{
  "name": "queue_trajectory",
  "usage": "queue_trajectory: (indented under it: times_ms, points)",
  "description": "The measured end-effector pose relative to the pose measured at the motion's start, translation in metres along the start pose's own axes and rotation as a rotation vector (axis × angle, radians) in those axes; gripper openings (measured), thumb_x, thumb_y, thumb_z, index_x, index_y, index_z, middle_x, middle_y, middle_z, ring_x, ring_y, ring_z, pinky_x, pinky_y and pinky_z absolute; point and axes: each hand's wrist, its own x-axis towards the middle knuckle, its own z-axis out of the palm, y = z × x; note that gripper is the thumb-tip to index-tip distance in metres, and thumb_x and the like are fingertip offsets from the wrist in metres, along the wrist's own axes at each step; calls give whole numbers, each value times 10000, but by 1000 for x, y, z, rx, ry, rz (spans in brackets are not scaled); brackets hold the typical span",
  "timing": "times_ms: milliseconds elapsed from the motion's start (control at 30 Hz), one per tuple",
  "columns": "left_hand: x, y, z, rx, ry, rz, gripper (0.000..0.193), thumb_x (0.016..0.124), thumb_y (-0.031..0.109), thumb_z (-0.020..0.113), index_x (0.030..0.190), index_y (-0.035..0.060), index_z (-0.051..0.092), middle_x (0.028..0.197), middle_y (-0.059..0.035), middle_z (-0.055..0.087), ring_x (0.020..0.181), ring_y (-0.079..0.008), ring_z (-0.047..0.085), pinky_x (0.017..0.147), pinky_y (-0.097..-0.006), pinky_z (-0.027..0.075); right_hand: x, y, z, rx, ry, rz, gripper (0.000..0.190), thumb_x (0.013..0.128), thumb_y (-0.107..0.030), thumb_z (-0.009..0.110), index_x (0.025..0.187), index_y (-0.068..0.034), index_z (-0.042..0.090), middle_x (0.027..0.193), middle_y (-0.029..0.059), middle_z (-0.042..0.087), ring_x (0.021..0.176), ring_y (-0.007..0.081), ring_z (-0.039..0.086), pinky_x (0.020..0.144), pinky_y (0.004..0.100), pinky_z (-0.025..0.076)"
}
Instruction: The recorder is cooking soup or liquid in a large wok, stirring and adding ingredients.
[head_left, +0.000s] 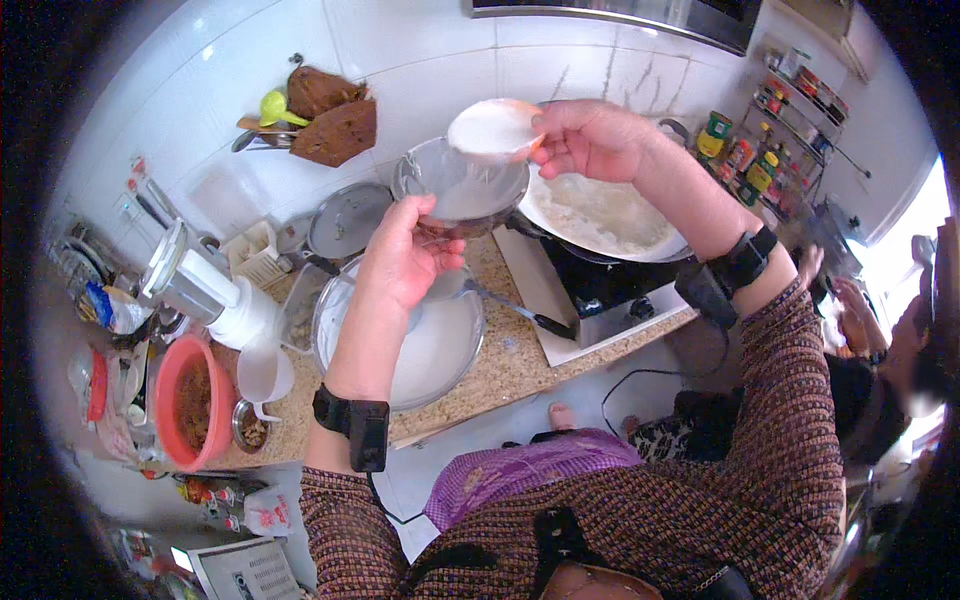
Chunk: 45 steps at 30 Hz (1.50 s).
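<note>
My left hand (409, 255) grips a clear glass bowl (461, 191) by its near side; cloudy whitish matter coats or fills its bottom. Above that bowl's far right rim, my right hand (589, 142) pinches a small shallow white dish (491, 129) with an orange edge. The dish is tilted toward the bowl, and whether anything falls from it is too blurred to tell. To the right, partly under my right forearm, a wide wok (600, 217) holds pale, foamy liquid. Below my left wrist sits a large basin (435, 360) of white liquid.
The wok stands on a black cooktop (600, 281). A black-handled utensil (525, 311) bridges basin and cooktop frame. At left are a blender (199, 289), a pink basin (195, 405) and a plastic jug (264, 371). Bottles (761, 176) line the right; another person (862, 397) is there.
</note>
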Motion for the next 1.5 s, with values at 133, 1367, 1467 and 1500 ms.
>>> queue_trajectory:
  times_ms: [133,1367,1467,1500]
  points:
    - [15,1,34,4,-79,-15,300,728,272,579,833,16,464,736,-136,518,623,-242,538,509,-351,458,-23,-21,-28,8,40,-26,252,765,-113,535,968,34,503,829,115,587,713,162,577,663,297,509]
    - [5,8,19,-1,254,151,364,747,269,562,1030,72,445,950,-123,530,665,-266,536,507,-365,427,87,42,-250,129,325,260,234,729,-7,519,950,51,469,827,160,555,684,245,588,631,357,529]
    - [-27,5,-2,8,362,187,381,751,278,557,1045,68,435,968,-119,527,668,-264,536,513,-361,427,111,65,-244,146,303,305,206,730,10,502,925,68,472,839,176,536,668,274,581,613,380,534]
    - [-37,3,-6,15,417,197,386,754,283,553,1049,66,432,973,-117,527,669,-263,537,513,-359,427,117,70,-241,101,273,335,256,743,-3,495,987,64,456,871,170,539,708,257,581,634,366,525]
